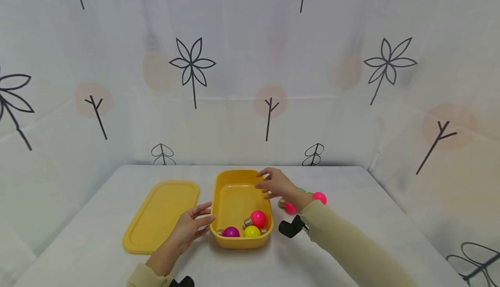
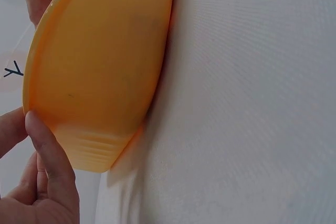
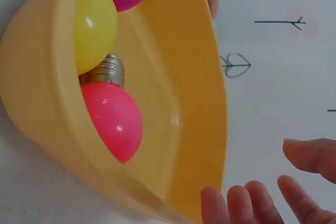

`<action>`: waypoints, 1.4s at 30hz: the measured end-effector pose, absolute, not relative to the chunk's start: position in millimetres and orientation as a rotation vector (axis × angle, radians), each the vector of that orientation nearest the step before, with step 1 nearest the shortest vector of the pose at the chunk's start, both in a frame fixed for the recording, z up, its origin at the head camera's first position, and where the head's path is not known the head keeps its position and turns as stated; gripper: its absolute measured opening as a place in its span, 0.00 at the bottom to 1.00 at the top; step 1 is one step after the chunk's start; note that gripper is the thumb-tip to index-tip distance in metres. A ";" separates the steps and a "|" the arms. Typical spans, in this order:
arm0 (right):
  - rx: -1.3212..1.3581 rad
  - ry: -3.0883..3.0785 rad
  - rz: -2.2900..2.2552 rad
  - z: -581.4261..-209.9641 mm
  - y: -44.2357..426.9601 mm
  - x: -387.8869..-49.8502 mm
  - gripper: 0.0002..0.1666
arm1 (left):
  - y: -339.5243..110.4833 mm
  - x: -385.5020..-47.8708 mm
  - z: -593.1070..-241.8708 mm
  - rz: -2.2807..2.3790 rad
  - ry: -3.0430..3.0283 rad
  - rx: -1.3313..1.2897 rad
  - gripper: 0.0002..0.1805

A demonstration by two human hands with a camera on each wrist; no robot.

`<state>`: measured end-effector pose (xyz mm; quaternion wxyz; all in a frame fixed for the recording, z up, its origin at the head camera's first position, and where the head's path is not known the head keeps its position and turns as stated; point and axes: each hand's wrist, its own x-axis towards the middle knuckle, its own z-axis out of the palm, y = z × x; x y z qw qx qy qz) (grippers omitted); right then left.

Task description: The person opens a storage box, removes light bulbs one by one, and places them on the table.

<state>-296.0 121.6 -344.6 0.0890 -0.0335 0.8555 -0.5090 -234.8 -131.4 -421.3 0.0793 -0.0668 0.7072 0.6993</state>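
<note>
While a yellow box (image 1: pixel 239 243) is pinched at its left rim between the thumb and a finger of the left hand (image 1: pixel 188 227), the right hand (image 1: pixel 275 183) is held up by the far right corner with its fingers loosely spread and nothing gripped. Whether the rim is actually being touched over there can't be told. The box is set upright around the middle of the white table (image 1: pixel 371 209), and three bulbs can be seen bunched at its near end: a purple bulb (image 1: pixel 231 232) on the left, a yellow bulb (image 1: pixel 251 232) beside it, and a pink bulb (image 1: pixel 258 218) tucked just behind the yellow one. A yellow lid (image 1: pixel 160 217) is laid flat to the left of the box. Off to the right, more bulbs are kinda covered by the right arm: a reddish one (image 1: pixel 290 208), another pink one (image 1: pixel 319 197) and a bit of something green (image 1: pixel 302 189). Beige sleeves (image 1: pixel 351 248) are worn on both arms, and everything's backed by a white curtain (image 1: pixel 242 13) printed with line-drawn plants.
</note>
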 end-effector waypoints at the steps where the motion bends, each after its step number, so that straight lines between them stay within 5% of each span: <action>1: -0.115 2.538 -1.506 -344.8 119.6 -296.4 0.24 | -131.4 -234.9 -421.7 2.093 2.117 -0.196 0.29; 42: -0.388 2.259 -1.048 -362.3 79.8 -316.8 0.20 | -130.5 -235.9 -422.8 2.103 2.142 -0.183 0.28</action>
